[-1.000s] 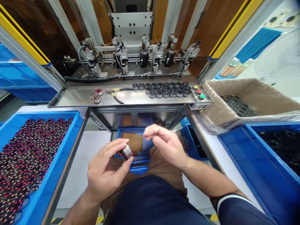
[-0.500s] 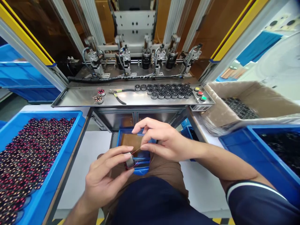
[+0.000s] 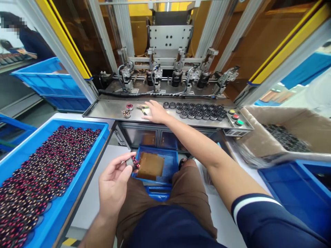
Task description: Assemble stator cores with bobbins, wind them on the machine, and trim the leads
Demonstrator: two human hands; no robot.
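Observation:
My left hand (image 3: 115, 182) is closed on a motor stator (image 3: 132, 163), a grey ring with red windings, held above my lap. My right hand (image 3: 156, 112) reaches to the metal ledge, thumb and fingers apart around the green-handled cutting pliers (image 3: 143, 109). Part of the pliers is hidden beneath the hand, and I cannot tell whether the fingers touch them. Left of the pliers sit a red-wound stator (image 3: 129, 106) and a copper-wound stator (image 3: 126, 113) with loose wire ends.
Black stators (image 3: 201, 111) stand in rows on the ledge (image 3: 103, 107), beside push buttons (image 3: 235, 117). A machine (image 3: 170, 41) rises behind. A blue crate (image 3: 102, 137) of wound stators lies left; a carton (image 3: 258, 113) stands right. A co-worker (image 3: 33, 39) is far left.
My right hand has left the stator's wire and moved forward to the pliers. My left hand has turned the stator, showing its red windings. The view has shifted left.

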